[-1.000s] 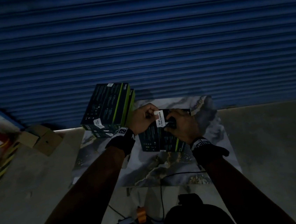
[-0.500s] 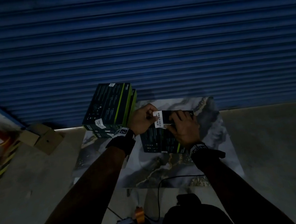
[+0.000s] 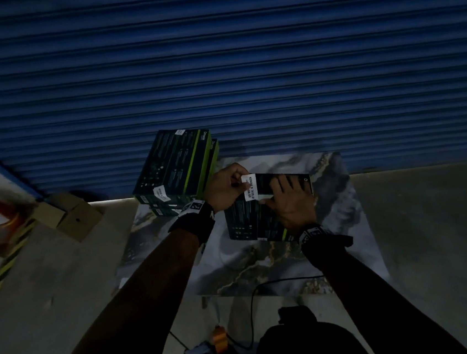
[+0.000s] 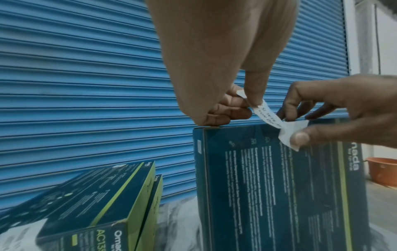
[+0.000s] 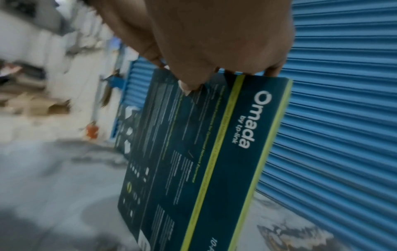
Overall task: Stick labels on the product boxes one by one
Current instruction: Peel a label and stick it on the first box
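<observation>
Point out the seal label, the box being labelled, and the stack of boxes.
seal label [image 3: 250, 187]: head view, printed middle.
upright box [image 4: 279, 186]: left wrist view, printed front face.
stacked boxes [image 3: 171, 163]: head view, top box's face.

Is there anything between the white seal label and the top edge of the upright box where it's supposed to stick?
Nothing visible. The seal label is pinched by the left hand and the right hand, right at the top edge of the upright box. Only the right hand's own fingers lie over that edge.

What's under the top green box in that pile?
Another box of the same kind lies under the top box, poking out a little. Anything below that is hidden.
</observation>
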A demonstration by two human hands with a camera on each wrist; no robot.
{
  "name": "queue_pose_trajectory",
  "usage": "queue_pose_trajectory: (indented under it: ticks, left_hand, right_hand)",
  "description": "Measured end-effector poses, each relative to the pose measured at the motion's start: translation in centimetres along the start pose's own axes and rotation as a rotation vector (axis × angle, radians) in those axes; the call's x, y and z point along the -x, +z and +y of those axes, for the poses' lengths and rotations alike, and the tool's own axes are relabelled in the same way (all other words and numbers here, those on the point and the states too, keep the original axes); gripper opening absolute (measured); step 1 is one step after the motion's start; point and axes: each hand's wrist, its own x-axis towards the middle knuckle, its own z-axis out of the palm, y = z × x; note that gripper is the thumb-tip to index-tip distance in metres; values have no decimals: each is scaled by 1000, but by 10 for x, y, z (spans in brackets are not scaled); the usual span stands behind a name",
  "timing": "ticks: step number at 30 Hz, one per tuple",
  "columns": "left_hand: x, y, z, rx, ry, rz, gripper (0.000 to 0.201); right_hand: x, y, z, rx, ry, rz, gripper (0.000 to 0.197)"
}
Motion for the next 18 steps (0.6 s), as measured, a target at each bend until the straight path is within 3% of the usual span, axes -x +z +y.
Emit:
queue_pose_trajectory:
  ticks: [3, 6, 10, 12, 18]
  left_hand:
    - [0, 0, 1, 4, -26, 6, 25]
    - [1, 1, 6, 38, 5, 18, 11]
    - [0, 5, 12, 66, 48, 15, 12]
    - [0, 7, 15, 93, 63, -13, 8]
    - [1, 12, 14, 86, 70, -5, 6]
  right_hand:
    - [1, -2, 4, -85, 28, 14, 38]
    - [-2, -5, 15, -278, 37, -23, 31]
    - [-15, -16, 20, -575, 14, -86, 45]
    - [-20, -17, 14, -562, -26, -111, 53]
    - [-24, 12, 11, -572, 39, -97, 34]
